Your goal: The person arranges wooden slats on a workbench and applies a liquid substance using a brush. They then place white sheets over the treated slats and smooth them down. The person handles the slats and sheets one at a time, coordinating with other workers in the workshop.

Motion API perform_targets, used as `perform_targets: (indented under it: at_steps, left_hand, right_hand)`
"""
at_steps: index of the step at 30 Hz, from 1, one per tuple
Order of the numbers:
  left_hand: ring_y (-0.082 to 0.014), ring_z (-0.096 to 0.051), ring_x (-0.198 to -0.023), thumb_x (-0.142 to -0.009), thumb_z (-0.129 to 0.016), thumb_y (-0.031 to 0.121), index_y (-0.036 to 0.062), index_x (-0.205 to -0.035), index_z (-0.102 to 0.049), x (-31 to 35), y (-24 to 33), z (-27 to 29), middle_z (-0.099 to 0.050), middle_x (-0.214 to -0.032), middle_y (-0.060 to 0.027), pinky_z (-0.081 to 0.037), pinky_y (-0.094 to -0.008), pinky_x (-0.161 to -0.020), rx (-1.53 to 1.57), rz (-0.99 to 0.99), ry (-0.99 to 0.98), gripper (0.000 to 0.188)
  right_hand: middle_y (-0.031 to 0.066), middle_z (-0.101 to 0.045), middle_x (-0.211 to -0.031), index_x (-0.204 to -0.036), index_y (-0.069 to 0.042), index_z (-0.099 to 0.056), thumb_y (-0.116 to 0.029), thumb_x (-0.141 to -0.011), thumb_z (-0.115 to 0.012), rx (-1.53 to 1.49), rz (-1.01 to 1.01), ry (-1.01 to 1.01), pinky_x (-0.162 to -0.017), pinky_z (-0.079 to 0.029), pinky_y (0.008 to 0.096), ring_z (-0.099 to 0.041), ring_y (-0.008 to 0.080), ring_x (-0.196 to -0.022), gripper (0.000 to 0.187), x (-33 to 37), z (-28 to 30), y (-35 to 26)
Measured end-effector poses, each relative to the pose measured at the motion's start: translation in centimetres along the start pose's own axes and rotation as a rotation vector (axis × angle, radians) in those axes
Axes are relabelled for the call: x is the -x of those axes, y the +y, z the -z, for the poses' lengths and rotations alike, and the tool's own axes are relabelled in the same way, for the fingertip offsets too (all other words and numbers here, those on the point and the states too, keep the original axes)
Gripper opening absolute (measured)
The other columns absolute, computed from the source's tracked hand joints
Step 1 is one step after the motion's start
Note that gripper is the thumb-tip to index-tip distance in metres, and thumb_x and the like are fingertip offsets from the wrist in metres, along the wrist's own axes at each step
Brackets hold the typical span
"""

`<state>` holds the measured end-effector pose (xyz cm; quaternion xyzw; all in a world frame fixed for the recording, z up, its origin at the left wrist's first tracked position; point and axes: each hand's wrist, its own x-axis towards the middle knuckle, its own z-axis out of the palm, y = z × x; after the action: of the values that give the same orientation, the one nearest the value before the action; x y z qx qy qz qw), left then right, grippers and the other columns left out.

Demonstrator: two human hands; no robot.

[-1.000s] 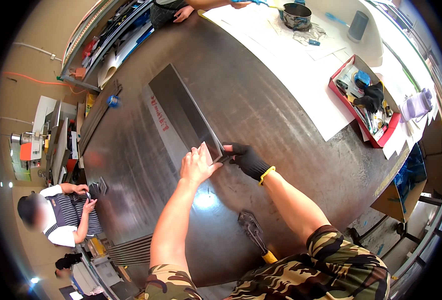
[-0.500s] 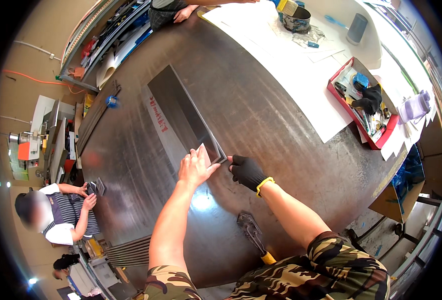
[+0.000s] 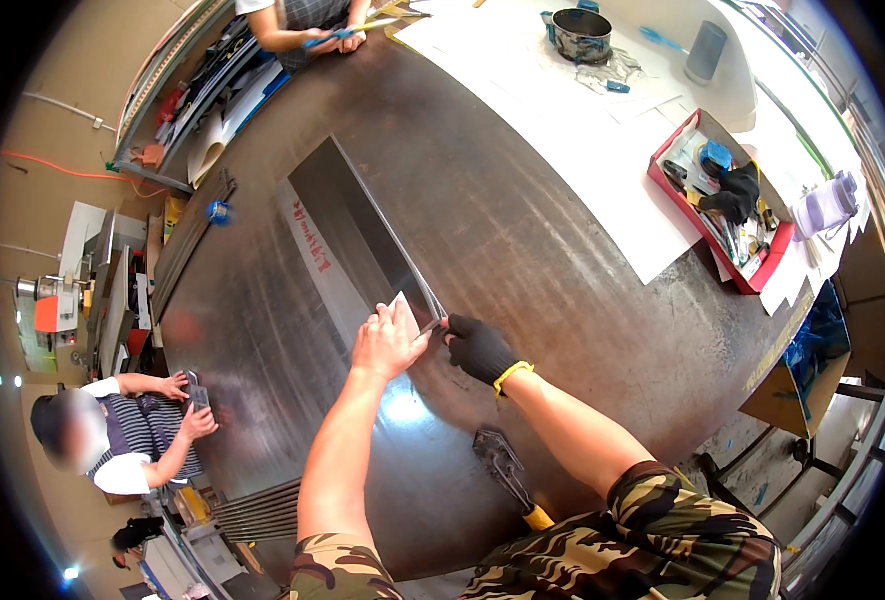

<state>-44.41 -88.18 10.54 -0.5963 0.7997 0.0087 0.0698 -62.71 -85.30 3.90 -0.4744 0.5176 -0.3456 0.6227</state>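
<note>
Metal panel: head view; long, dark, red handwriting along its paler strip (image 3: 363,235); lay on the steel table (image 3: 543,330) from centre toward 11 o'clock.
Left hand: bare, palm down (image 3: 388,345); spread on the panel's near end, fingers extended, thumb out toward the edge; not clenched.
Right hand: black glove, yellow cuff (image 3: 480,350); fingers curled, tips at the near corner; couldn't tell if pinching it.
Clamp tool: yellow handle end (image 3: 503,465); lay at 5 o'clock, apart from both hands.
Red box: tools and a black glove inside (image 3: 691,224); sat at 2 o'clock, purple bottle (image 3: 828,207) just beside.
Pot: dark, stained (image 3: 581,38); stood at 1 o'clock.
Co-workers: one at 8 o'clock, both hands on a small dark piece (image 3: 197,391); another at 11 o'clock, table edge.
</note>
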Motion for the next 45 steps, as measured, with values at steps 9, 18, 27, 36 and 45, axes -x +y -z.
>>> perform_targets:
  at_steps: [9,18,27,36,45]
  left_hand:
    - [-0.0415,-0.069,-0.092,-0.086,-0.067,0.037,0.0003,-0.131,-0.054,0.3,-0.4,-0.5,-0.066,-0.111,-0.0260,-0.058,-0.0473,-0.079,0.046,-0.046,0.122,0.060]
    - [-0.0394,-0.068,-0.097,-0.088,-0.065,0.030,0.0022,-0.124,-0.059,0.7,-0.9,-1.4,-0.068,-0.110,-0.0223,-0.056,-0.0469,-0.084,0.145,-0.074,0.230,0.046]
    - [-0.0391,-0.067,-0.099,-0.089,-0.064,0.030,0.0017,-0.125,-0.058,0.8,-0.4,-0.6,-0.066,-0.113,-0.0219,-0.056,-0.0468,-0.086,0.149,-0.035,0.165,0.046]
    - [-0.0403,-0.067,-0.099,-0.090,-0.064,0.032,0.0017,-0.126,-0.058,0.8,-1.0,-1.5,-0.065,-0.113,-0.0242,-0.056,-0.0469,-0.086,0.139,-0.065,0.202,0.047]
    - [-0.0466,-0.064,-0.109,-0.093,-0.060,0.040,0.0020,-0.135,-0.053,1.2,-1.3,-1.9,-0.059,-0.127,-0.0329,-0.054,-0.0509,-0.094,0.164,-0.001,0.085,0.058]
  right_hand:
    - [0.0091,-0.071,-0.083,-0.111,0.003,-0.066,-0.010,-0.094,-0.064,-0.279,-0.335,-0.054,-0.050,-0.052,0.0293,-0.069,0.0168,-0.060,0.021,-1.8,0.9,-3.3]
    - [0.0102,-0.069,-0.077,-0.107,0.004,-0.065,-0.009,-0.095,-0.062,-0.295,-0.292,-0.050,-0.049,-0.053,0.0319,-0.070,0.0197,-0.059,0.018,-2.1,0.8,-2.7]
    - [0.0116,-0.067,-0.076,-0.104,0.003,-0.063,-0.009,-0.097,-0.059,-0.322,-0.321,-0.054,-0.051,-0.053,0.0336,-0.069,0.0212,-0.059,0.014,-2.3,1.0,-2.9]
    - [0.0166,-0.070,-0.079,-0.093,-0.001,-0.068,-0.016,-0.089,-0.064,-0.165,-0.322,-0.033,-0.057,-0.055,0.0371,-0.070,0.0252,-0.062,0.016,-2.9,0.5,-2.3]
    - [0.0172,-0.071,-0.102,-0.097,-0.015,-0.072,-0.029,-0.080,-0.066,0.550,-0.167,0.028,-0.083,-0.053,0.0428,-0.068,0.0360,-0.099,0.023,-2.8,0.9,-5.1]
